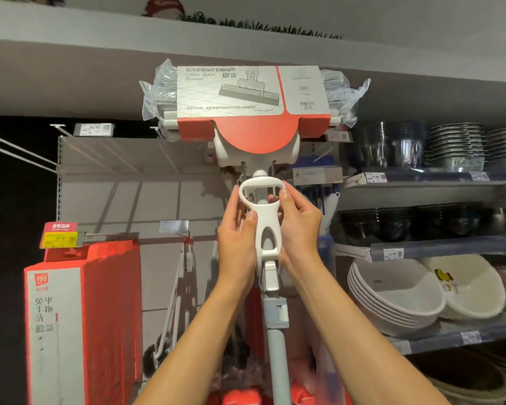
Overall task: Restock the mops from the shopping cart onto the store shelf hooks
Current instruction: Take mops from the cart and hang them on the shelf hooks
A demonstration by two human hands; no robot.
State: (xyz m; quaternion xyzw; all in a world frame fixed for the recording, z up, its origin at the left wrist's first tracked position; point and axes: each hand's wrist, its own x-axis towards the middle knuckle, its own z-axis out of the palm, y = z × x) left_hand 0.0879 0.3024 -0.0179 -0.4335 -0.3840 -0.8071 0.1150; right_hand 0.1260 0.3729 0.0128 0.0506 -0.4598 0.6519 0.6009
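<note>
Mop [263,217] between both gripping hands

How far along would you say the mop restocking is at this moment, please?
Midway on this one. The sponge mop with the red-and-grey cardboard sleeve is already raised head-up against the grey shelf back panel. Both hands, left hand and right hand, grip its white plastic loop handle. Whether it sits on a hook is hidden behind the head. The cart is out of view, so the remaining mops cannot be counted.
</note>
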